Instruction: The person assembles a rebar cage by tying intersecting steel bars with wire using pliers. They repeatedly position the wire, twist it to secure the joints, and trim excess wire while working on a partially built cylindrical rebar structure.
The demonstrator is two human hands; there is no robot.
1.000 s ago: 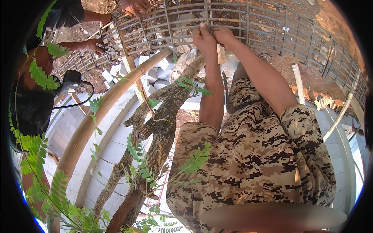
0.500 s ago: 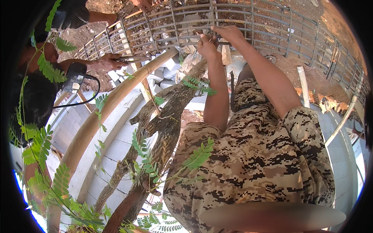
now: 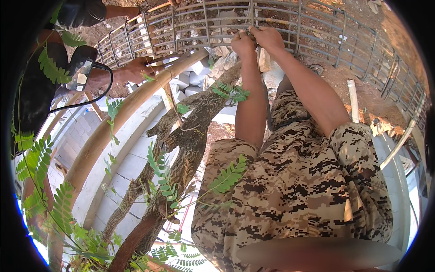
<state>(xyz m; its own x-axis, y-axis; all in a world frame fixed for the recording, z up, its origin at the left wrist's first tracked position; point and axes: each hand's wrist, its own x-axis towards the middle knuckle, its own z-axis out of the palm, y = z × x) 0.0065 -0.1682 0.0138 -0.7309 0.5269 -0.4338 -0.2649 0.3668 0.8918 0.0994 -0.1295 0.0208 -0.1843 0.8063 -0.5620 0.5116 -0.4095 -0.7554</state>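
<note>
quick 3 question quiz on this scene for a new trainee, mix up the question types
1. True or false: both of the person's hands, the left hand and the right hand, are up at the steel bar cage.
2. Multiple choice: what runs slanting below the cage, to the left of the person's arms? A) a bamboo pole B) a garden hose C) a ladder
3. Fill in: a co-worker's hand reaches in from the ____ side of the picture.

Key: 1 true. 2 A. 3 left. Whether the person's fingers are shut on a bar or on a tie wire cannot be told from this view.
</note>
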